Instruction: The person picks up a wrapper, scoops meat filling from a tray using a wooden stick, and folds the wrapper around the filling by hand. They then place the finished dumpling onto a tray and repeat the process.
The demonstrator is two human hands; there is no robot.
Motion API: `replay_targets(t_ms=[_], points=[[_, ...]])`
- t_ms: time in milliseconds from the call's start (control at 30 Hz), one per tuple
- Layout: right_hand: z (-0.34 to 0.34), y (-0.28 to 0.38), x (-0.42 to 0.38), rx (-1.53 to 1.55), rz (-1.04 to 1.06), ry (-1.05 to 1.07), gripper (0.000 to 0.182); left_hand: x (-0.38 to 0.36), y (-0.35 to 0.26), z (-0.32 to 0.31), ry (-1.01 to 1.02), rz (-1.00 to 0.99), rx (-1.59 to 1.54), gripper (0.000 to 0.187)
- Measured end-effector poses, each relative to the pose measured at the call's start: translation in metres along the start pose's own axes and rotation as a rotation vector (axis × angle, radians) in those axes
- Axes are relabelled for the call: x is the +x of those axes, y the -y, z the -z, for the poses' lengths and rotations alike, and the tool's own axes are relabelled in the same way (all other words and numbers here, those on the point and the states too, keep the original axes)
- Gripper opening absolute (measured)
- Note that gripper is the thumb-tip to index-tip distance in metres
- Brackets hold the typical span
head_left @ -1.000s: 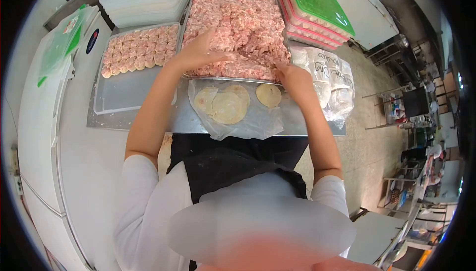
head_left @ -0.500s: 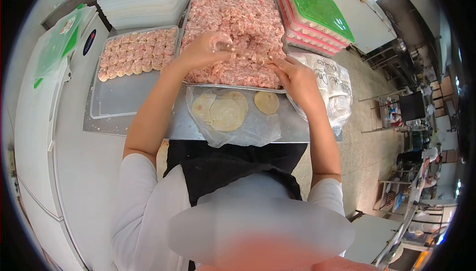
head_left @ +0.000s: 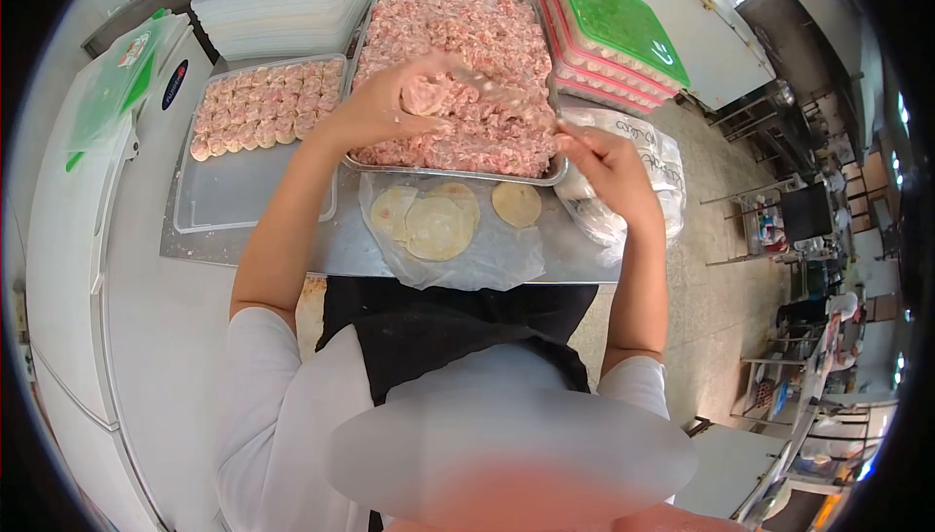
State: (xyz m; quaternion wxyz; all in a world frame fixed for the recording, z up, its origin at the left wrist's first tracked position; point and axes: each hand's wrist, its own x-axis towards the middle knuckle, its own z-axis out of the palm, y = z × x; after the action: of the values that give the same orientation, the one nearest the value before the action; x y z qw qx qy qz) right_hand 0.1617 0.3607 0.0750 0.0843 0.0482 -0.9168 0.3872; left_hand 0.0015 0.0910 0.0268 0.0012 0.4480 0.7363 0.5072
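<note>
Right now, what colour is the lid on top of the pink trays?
The lid is green, clearest in the head view.

And here we have white short sleeves (head_left: 263, 361) ending near the elbows, well back from the bare left hand (head_left: 399, 108) and bare right hand (head_left: 616, 170). Closer to the body than the hands, there's a black apron (head_left: 438, 337), its edge rippled, over a softly creased white top (head_left: 326, 396), partly hidden by a blurred patch (head_left: 506, 449).

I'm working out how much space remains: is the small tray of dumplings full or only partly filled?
Partly filled: rows of dumplings cover its far end, while the small tray's near part is bare.
</note>
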Motion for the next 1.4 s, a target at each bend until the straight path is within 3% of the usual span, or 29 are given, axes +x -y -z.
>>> replay_targets(t_ms=[33, 67, 133, 167, 200, 233, 267, 300, 367, 433, 500, 533, 600, 667, 733, 800, 867, 900, 933, 1033, 1067, 1133, 1267, 1333, 1400], points=[[-0.009, 0.002, 0.001, 0.035, 0.046, 0.046, 0.028, 0.002, -0.001, 0.0, 0.132, 0.036, 0.039, 0.053], [-0.019, 0.001, 0.003, 0.035, 0.042, 0.045, 0.028, 0.004, -0.002, 0.001, 0.135, 0.036, 0.037, 0.053], [-0.036, -0.006, 0.007, -0.013, 0.006, 0.195, 0.028, 0.007, -0.008, 0.005, 0.24, -0.088, 0.167, 0.056], [-0.034, -0.018, 0.012, -0.085, 0.208, 0.074, 0.027, 0.004, -0.002, 0.003, 0.235, -0.09, 0.164, 0.056], [-0.027, -0.005, 0.012, -0.089, 0.213, 0.078, 0.027, -0.001, 0.007, 0.0, 0.23, 0.029, 0.2, 0.059], [-0.018, 0.019, 0.011, -0.304, 0.148, 0.019, 0.026, -0.003, 0.013, 0.0, 0.227, 0.148, 0.24, 0.062], [-0.015, 0.034, 0.008, -0.516, 0.082, -0.041, 0.024, -0.004, 0.014, 0.002, 0.221, 0.149, 0.244, 0.062], [-0.022, 0.034, 0.005, -0.491, 0.167, -0.121, 0.024, -0.004, 0.016, 0.004, 0.195, 0.165, 0.217, 0.061], [-0.033, 0.014, 0.01, -0.487, 0.218, -0.083, 0.024, -0.005, 0.019, 0.007, 0.168, 0.183, 0.191, 0.06], [-0.026, 0.019, 0.014, -0.486, 0.275, -0.045, 0.024, -0.005, 0.021, 0.01, 0.171, 0.25, -0.034, 0.062], [-0.007, 0.042, 0.014, -0.521, 0.058, 0.006, 0.022, -0.011, 0.032, 0.008, 0.113, 0.227, -0.08, 0.063], [-0.01, 0.042, 0.014, -0.512, 0.065, 0.005, 0.022, -0.014, 0.036, 0.009, 0.069, 0.199, -0.128, 0.064], [-0.019, 0.037, 0.01, -0.23, 0.182, -0.048, 0.023, -0.01, 0.021, 0.014, 0.103, 0.172, -0.051, 0.067], [-0.043, 0.015, 0.015, -0.314, 0.238, 0.016, 0.028, -0.011, 0.014, 0.014, 0.135, 0.152, 0.027, 0.07], [-0.062, -0.004, 0.024, -0.125, 0.207, 0.03, 0.03, -0.017, 0.022, 0.014, -0.014, 0.094, 0.341, 0.061], [-0.06, -0.022, 0.029, -0.092, 0.164, 0.065, 0.03, -0.024, 0.022, 0.034, -0.057, 0.234, 0.245, 0.065], [-0.063, -0.048, 0.032, 0.232, -0.168, 0.006, 0.03, -0.039, 0.017, 0.059, -0.103, 0.366, 0.147, 0.071], [-0.061, -0.056, 0.035, 0.432, -0.224, 0.052, 0.03, -0.051, 0.015, 0.076, -0.109, 0.418, 0.161, 0.071], [-0.064, -0.06, 0.035, 0.443, -0.216, 0.065, 0.03, -0.064, 0.016, 0.091, -0.116, 0.468, 0.172, 0.071], [-0.075, -0.077, 0.032, 0.763, -0.349, -0.047, 0.029, -0.12, 0.051, 0.111, -0.203, 0.607, 0.019, 0.069], [-0.075, -0.078, 0.032, 0.769, -0.345, -0.032, 0.029, -0.129, 0.054, 0.105, -0.215, 0.617, 0.026, 0.069], [-0.076, -0.079, 0.032, 0.862, -0.328, -0.051, 0.03, -0.15, 0.056, 0.09, -0.183, 0.599, 0.523, 0.07], [-0.076, -0.081, 0.031, 0.858, -0.29, -0.033, 0.03, -0.152, 0.081, 0.057, -0.315, 0.624, 0.549, 0.054], [-0.076, -0.081, 0.03, 0.869, -0.31, -0.059, 0.03, -0.145, 0.09, 0.05, -0.293, 0.613, 0.524, 0.077], [-0.076, -0.082, 0.029, 0.875, -0.332, -0.089, 0.03, -0.141, 0.088, 0.042, -0.232, 0.644, 0.553, 0.076]])
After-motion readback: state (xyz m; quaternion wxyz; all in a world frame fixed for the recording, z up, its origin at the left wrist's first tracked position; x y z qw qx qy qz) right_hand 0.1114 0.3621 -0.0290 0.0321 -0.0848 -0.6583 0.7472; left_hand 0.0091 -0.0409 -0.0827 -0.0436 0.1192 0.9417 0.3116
